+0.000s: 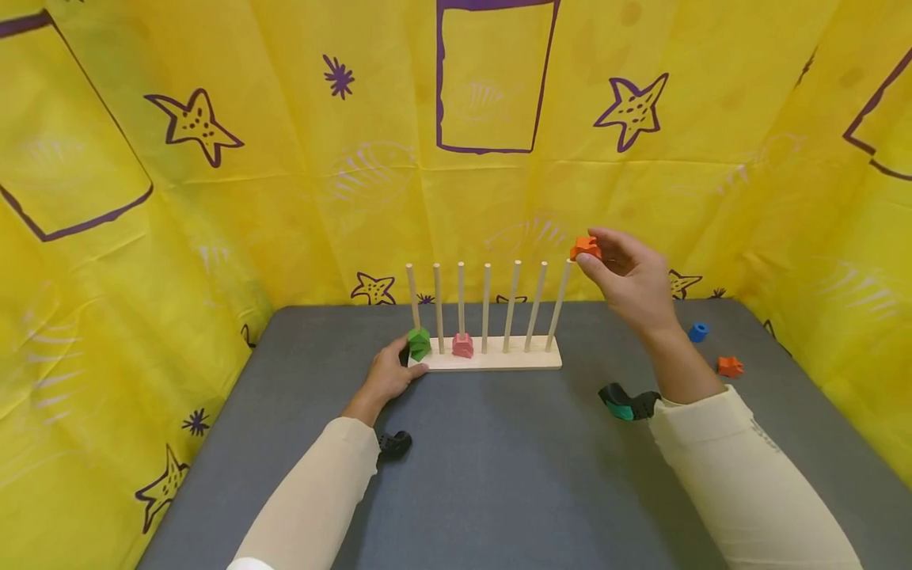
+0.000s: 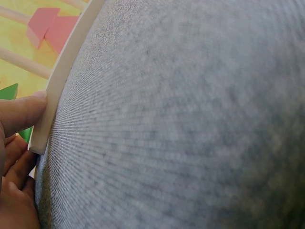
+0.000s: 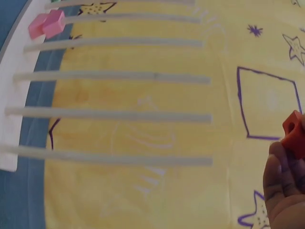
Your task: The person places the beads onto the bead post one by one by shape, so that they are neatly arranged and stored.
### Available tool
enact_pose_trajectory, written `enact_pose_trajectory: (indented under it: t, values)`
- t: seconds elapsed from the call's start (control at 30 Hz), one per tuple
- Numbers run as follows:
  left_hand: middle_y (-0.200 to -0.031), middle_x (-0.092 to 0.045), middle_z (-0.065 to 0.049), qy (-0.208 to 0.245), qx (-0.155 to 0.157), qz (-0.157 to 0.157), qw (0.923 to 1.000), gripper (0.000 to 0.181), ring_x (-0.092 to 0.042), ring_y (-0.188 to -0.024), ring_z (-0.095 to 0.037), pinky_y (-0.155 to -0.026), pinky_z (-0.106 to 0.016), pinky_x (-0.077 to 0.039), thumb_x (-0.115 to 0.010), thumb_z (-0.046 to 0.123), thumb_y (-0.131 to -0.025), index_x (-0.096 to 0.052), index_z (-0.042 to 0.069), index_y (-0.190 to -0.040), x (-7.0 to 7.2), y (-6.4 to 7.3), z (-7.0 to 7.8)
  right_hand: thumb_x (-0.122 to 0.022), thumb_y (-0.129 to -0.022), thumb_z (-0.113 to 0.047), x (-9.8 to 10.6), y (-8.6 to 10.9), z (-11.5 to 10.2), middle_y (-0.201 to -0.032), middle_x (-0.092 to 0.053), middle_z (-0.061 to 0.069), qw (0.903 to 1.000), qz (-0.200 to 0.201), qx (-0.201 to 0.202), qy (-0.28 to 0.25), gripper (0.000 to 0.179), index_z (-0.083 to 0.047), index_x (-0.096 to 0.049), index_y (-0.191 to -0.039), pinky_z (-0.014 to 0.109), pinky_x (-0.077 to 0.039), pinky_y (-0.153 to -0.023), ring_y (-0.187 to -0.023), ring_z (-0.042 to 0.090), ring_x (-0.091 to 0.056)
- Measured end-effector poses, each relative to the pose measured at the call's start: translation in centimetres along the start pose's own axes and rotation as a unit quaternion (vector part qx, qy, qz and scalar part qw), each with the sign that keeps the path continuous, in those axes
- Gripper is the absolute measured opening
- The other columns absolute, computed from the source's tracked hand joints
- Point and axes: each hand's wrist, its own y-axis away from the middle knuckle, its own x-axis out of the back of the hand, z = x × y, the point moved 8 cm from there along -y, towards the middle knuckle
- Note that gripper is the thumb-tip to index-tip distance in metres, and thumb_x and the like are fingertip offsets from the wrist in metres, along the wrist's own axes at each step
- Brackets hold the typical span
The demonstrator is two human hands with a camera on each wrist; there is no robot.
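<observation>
A wooden peg rack (image 1: 513,362) with a row of several upright pegs stands towards the back of the table. My left hand (image 1: 388,374) grips the left end of its base; in the left wrist view the thumb (image 2: 24,110) lies against the front edge. Low on the leftmost peg sits a green block (image 1: 419,344), and a pink block (image 1: 462,346) is on the third peg from the left. Up at the rightmost peg's tip, my right hand (image 1: 634,277) pinches an orange block (image 1: 586,248) between thumb and fingers. Its hole (image 3: 291,126) shows in the right wrist view.
On the right side of the table lie a blue block (image 1: 699,332) with a hole and a second orange block (image 1: 730,366). Yellow patterned cloth (image 1: 399,103) surrounds the grey table (image 1: 484,467) at the back and sides. Dark wrist mounts (image 1: 627,402) stick out by both sleeves.
</observation>
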Motion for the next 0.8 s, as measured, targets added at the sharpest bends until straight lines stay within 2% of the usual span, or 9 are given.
enact_pose_trajectory:
  t: [0.1,0.43,0.8]
  values:
    - [-0.141,-0.046,-0.02,0.0,0.002,-0.001,1.0,0.073,-0.038,-0.131,-0.037,-0.109,-0.049,-0.027,-0.077,0.014,-0.084,-0.041,0.004,-0.146,0.0,0.0,-0.1,-0.07,-0.089,-0.004,-1.0,-0.5,0.0,-0.102,-0.067,0.015,1.0,-0.004,0.002,-0.006,0.036,0.005,-0.063,-0.123,0.018,-0.05,-0.079,-0.087,0.01,-0.063]
    - [-0.142,-0.045,-0.02,0.0,0.003,-0.005,1.0,0.072,-0.037,-0.132,-0.037,-0.109,-0.05,-0.025,-0.077,0.014,-0.084,-0.041,0.004,-0.147,0.0,-0.2,0.0,-0.07,-0.088,-0.005,-3.3,-1.7,0.0,-0.104,-0.065,0.019,0.9996,-0.025,-0.005,-0.014,0.04,0.006,-0.06,-0.126,0.018,-0.049,-0.077,-0.088,0.014,-0.06]
    - [-0.142,-0.045,-0.021,-0.002,0.007,-0.007,1.0,0.072,-0.037,-0.132,-0.038,-0.109,-0.051,-0.025,-0.077,0.014,-0.084,-0.041,0.003,-0.146,0.0,0.0,0.0,-0.07,-0.089,-0.006,-5.6,-2.7,0.4,-0.103,-0.065,0.019,0.9987,-0.044,-0.02,-0.017,0.038,0.007,-0.062,-0.123,0.027,-0.049,-0.079,-0.09,0.021,-0.058]
